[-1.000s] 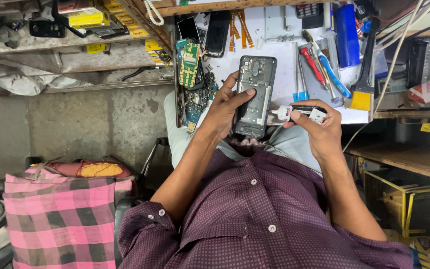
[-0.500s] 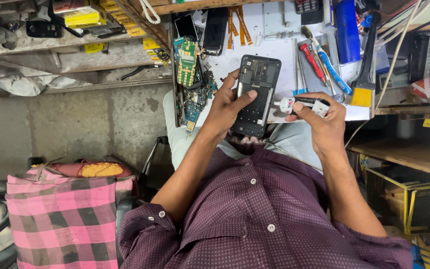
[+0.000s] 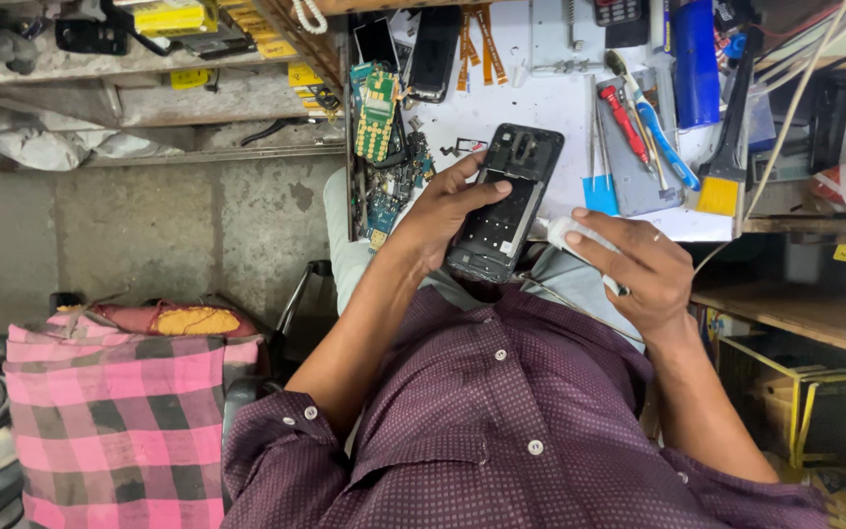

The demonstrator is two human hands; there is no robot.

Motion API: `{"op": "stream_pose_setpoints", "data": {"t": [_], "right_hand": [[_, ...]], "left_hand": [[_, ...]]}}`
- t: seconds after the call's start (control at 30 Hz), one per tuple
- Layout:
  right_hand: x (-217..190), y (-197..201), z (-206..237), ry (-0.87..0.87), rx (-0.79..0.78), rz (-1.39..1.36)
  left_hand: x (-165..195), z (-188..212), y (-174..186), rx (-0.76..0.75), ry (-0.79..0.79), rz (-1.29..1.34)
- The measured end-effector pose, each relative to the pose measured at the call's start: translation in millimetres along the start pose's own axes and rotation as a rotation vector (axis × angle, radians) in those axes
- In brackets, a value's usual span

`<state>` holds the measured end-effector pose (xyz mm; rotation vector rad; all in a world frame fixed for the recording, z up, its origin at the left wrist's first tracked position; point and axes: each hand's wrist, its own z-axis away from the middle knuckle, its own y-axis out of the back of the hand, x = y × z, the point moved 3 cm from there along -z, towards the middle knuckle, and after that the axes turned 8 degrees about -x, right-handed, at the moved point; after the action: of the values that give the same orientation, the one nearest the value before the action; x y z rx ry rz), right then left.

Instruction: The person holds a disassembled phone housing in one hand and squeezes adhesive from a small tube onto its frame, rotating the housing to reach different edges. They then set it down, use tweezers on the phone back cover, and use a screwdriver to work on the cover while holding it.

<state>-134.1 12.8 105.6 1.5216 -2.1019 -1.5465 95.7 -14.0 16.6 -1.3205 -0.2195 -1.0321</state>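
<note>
My left hand (image 3: 440, 213) grips an opened black phone body (image 3: 504, 203) by its left edge, thumb across the inside, holding it over my lap in front of the white worktop (image 3: 550, 108). The phone's inner frame faces me, with no back cover. My right hand (image 3: 641, 266) is closed around a small white tube (image 3: 568, 233). The tube's tip points at the phone's lower right edge, very close to it; I cannot tell whether they touch.
On the worktop lie a red screwdriver (image 3: 622, 106), a blue-handled tool (image 3: 665, 143), a brush with yellow bristles (image 3: 722, 167), green circuit boards (image 3: 377, 116) and other phones (image 3: 433, 54). A pink checked bag (image 3: 115, 421) sits at left, a wooden shelf (image 3: 805, 313) at right.
My right hand has turned and dropped slightly, bringing the white tube's tip to the phone's lower edge. The phone in my left hand has tilted a little and come lower.
</note>
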Motion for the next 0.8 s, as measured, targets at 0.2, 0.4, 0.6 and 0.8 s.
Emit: {"op": "stream_pose_setpoints", "data": {"t": [0.2, 0.4, 0.6, 0.8], "right_hand": [[-22, 17, -12, 0.241, -0.085, 0.111], [-24, 23, -18, 0.251, -0.115, 0.148], [-11, 14, -8, 0.082, -0.051, 0.002], [20, -11, 15, -0.672, -0.018, -0.832]], "left_hand": [[4, 3, 3, -0.048, 0.129, 0.080], [7, 8, -2, -0.058, 0.183, 0.116], [8, 9, -6, -0.111, 0.170, 0.150], [12, 7, -11, -0.120, 0.079, 0.101]]}}
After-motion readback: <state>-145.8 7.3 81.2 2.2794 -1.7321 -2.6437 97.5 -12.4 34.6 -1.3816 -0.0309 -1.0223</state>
